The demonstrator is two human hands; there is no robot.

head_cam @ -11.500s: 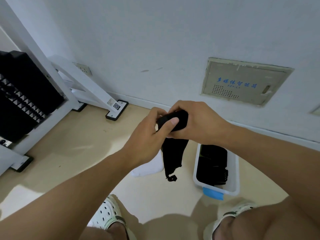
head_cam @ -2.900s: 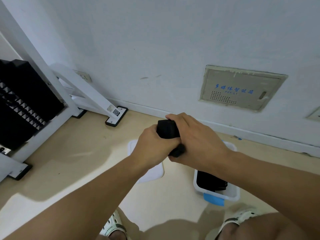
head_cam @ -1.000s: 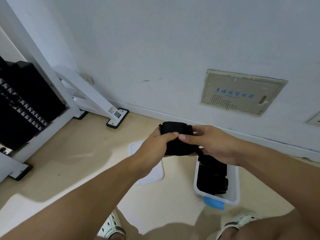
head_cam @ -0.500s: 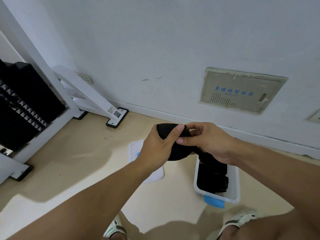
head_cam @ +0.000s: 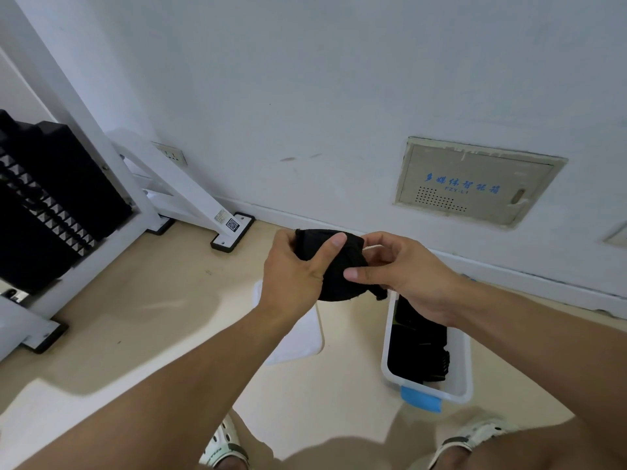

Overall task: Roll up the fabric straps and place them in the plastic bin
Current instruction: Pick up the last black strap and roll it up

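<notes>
The rolled fabric strap (head_cam: 334, 266), black and soft with a rounded lower edge, is held in mid-air between both hands, above the floor. The left hand (head_cam: 293, 273) grips its left side, thumb laid across the front. The right hand (head_cam: 405, 276) pinches the right side, thumb pressed to the cloth, fingers curled behind. A short loose end hangs at 5 o'clock of the roll. The plastic bin (head_cam: 459, 361), white, rectangular and smooth-walled, stands on the floor at 5 o'clock of the hands and contains more black straps (head_cam: 419, 351). A flat white lid (head_cam: 302, 337) lies at 9 o'clock of the bin.
</notes>
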